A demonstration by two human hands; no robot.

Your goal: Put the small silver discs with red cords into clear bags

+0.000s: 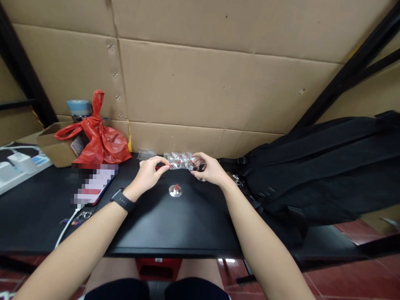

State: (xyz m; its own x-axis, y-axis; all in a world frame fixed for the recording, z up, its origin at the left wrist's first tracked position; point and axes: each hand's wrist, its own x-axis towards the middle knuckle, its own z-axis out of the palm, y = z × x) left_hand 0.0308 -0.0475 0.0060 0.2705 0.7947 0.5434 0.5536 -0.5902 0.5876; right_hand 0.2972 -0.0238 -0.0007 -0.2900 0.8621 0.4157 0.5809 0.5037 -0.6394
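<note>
A clear plastic bag (179, 160) holding shiny metal pieces with red parts lies at the back of the black table, against the cardboard. My left hand (150, 171), with a dark watch on its wrist, is pinched at the bag's left side, on a thin red item. My right hand (210, 168) has its fingers curled round the bag's right end. Nearer to me, between my forearms, a round metal disc (175, 191) with a red piece standing at its centre rests on the table.
Left on the black table (144, 235) are a red plastic bag (103, 140), a cardboard box (57, 149), a phone (95, 185) on a white cable, keys (85, 214) and a power strip (8, 178). A black backpack (324, 167) fills the right side. Cardboard walls the back.
</note>
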